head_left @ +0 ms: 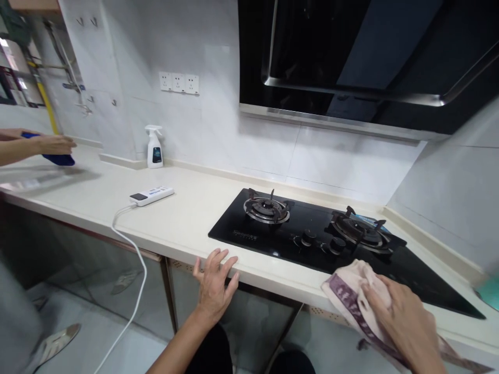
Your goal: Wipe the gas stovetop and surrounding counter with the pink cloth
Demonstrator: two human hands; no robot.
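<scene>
In the head view a cream and purple cloth (351, 296) is bunched under my right hand (405, 317), whose fingers grip it. The cloth lies over the front edge of the black gas hob (280, 236), and part of it hangs below the counter edge. Two burners with pan supports, the left burner (267, 208) and the right burner (362, 231), sit on the hob, with two knobs (307, 238) between them. My left hand (216, 280) is at the counter's front edge, left of the cloth, fingers spread and holding nothing.
A white power strip (152, 195) lies on the counter (187, 208); its cable (140, 291) drops over the edge to the floor. A spray bottle (154, 148) stands by the wall. Another person's hand (54, 145) holds a blue cloth (60, 159) at far left. A range hood (351, 62) overhangs the hob.
</scene>
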